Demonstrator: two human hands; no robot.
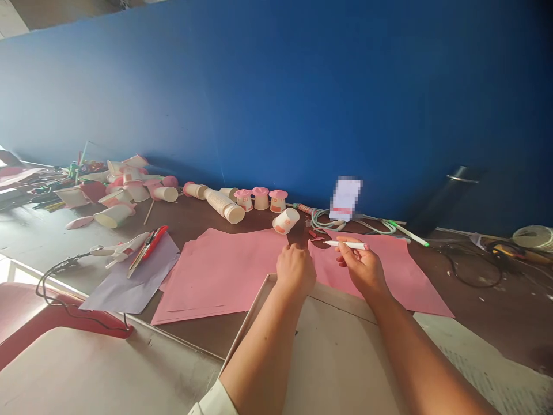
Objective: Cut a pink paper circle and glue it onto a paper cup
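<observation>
My right hand [362, 266] is closed on a white pen [345, 245], held level with its tip pointing left over a pink paper sheet [389, 271]. My left hand [295, 270] is curled into a loose fist at the inner edge of another pink sheet [224, 274]; what its fingers hold, if anything, is hidden. Both forearms lie over a beige cardboard sheet [337, 357]. A tipped paper cup [286, 221] lies just beyond the hands.
Red scissors [149, 245] and a glue gun [114, 249] rest on lilac paper [129, 282] at left. Several paper cups [125, 190], some with pink tops, pile up by the blue wall [276, 104]. Cables [470, 265] lie at right, a red chair [47, 323] at lower left.
</observation>
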